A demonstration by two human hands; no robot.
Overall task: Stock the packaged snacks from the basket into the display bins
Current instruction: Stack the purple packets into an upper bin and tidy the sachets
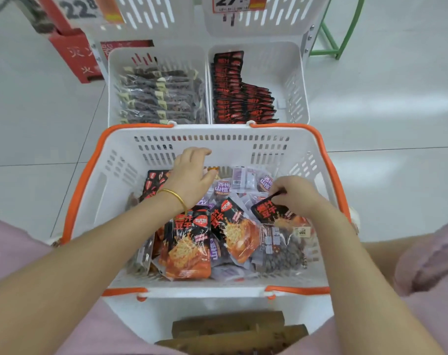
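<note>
A white basket (212, 142) with orange handles sits in front of me, holding several snack packs: black-and-red ones (189, 242) and clear purple-labelled ones (281, 249). My left hand (189, 175) reaches into the far part of the basket, fingers curled down over the packs; what it holds is hidden. My right hand (294, 196) pinches the top edge of a black-and-red pack (271, 211) at the right. Beyond the basket stand two white display bins: the left bin (113, 80) holds rows of clear dark packs, the right bin (297, 83) holds rows of black-and-red packs.
Price signs (230, 2) hang on an upper tier of white bins. A red box (74, 55) stands on the floor at the left, a green frame (330, 37) at the right. A wooden stool (230, 326) is under the basket. My knees flank the basket.
</note>
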